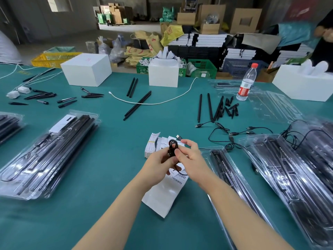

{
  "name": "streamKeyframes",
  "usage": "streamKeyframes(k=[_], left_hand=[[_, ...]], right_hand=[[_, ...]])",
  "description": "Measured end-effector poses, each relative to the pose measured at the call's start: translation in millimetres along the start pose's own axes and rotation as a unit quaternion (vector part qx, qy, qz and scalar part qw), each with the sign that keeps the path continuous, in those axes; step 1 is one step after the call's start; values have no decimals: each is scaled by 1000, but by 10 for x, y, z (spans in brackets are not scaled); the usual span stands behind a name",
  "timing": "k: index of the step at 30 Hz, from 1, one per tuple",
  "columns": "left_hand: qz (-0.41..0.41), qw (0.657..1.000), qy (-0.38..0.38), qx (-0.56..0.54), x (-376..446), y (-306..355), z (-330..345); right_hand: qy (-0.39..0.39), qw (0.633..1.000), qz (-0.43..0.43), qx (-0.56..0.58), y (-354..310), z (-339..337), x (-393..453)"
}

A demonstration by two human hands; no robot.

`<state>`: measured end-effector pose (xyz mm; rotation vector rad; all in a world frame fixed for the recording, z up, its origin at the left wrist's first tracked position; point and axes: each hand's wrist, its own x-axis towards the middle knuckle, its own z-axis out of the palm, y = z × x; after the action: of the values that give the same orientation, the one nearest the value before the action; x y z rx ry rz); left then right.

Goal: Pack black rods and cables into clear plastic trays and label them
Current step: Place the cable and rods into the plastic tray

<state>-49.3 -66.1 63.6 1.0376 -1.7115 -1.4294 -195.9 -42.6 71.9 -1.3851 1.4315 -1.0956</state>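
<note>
Both hands hold a coiled black cable (172, 146) above the middle of the green table. My left hand (159, 164) grips the coil from below. My right hand (189, 157) pinches it from the right, and the USB plug (178, 137) sticks up behind. Under the hands lie a white label sheet (164, 193) and a stack of labels (153, 144). An open clear tray (232, 179) with black rods lies just right of my right hand. Loose black rods (137, 105) and more loose rods (210, 107) lie farther back. Loose black cables (227, 131) trail on the right.
Stacks of packed clear trays sit at left (48, 156) and right (295, 174). Empty clear trays (273, 105), a water bottle (246, 83) and white boxes (86, 69) stand at the back. A white cable (158, 102) crosses the middle. Another person's hand (322, 32) is at the far right.
</note>
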Motion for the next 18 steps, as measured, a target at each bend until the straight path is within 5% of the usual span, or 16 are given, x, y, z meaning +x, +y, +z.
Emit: streamKeyframes(k=[8, 13, 18], left_hand=[[-29, 999, 30, -15, 52, -106, -15], [-31, 997, 66, 30, 118, -115, -28], [36, 974, 36, 223, 141, -109, 55]], right_hand=[[-86, 986, 0, -140, 35, -56, -4], [-103, 905, -26, -412, 197, -223, -31], [-82, 938, -12, -336, 278, -323, 4]])
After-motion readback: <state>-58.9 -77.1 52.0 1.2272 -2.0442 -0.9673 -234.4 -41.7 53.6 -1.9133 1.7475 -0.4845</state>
